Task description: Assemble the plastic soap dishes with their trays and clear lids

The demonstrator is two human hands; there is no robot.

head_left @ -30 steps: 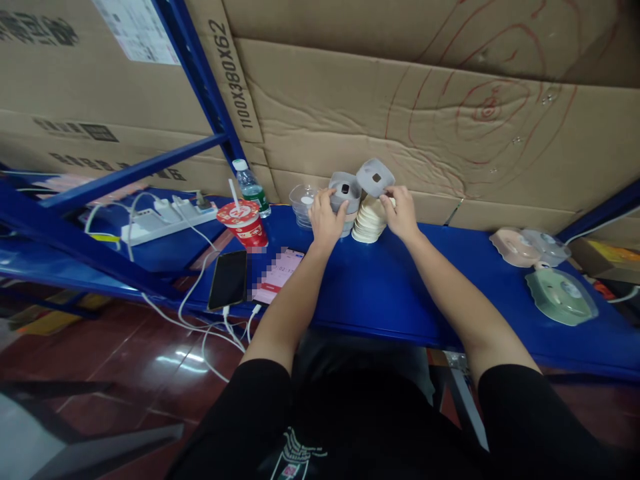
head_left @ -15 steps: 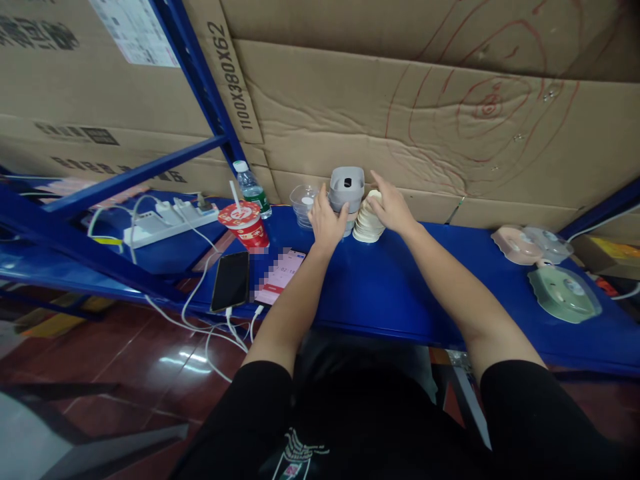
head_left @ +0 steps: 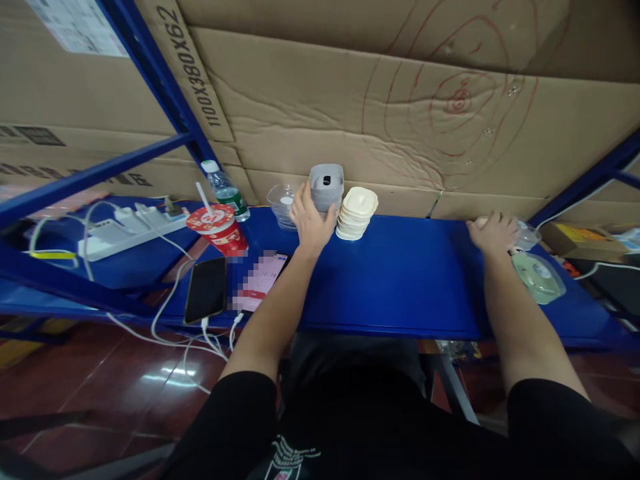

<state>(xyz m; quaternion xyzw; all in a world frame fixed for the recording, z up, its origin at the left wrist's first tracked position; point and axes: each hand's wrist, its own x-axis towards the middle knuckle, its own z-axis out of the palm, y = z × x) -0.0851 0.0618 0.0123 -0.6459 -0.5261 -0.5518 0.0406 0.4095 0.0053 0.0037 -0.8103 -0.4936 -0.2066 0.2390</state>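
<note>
A stack of grey plastic containers (head_left: pixel 327 181) stands against the cardboard. My left hand (head_left: pixel 313 219) is closed around its lower side, thumb at the front and fingers on the left. Just right of it rises a leaning stack of cream-coloured lids or shallow trays (head_left: pixel 356 213), and clear plastic bowls (head_left: pixel 283 205) nest to its left. Far to the right, my right hand (head_left: pixel 494 235) is over a pinkish container (head_left: pixel 481 221), its fingers bent around it and covering most of it. A green container with a clear rim (head_left: pixel 539 277) and another clear one (head_left: pixel 527 235) lie beside that hand.
On the left are a red drink cup with straw (head_left: pixel 220 230), a water bottle (head_left: pixel 227 190), a black phone (head_left: pixel 206 290), a lit phone (head_left: pixel 260 283) and a power strip (head_left: pixel 135 237) with cables. Blue shelf posts (head_left: pixel 160 80) frame the blue tabletop (head_left: pixel 395 280).
My right hand has left the cream stack and moved far right onto the pinkish container. My left hand remains at the grey stack. The camera view has turned somewhat to the right.
</note>
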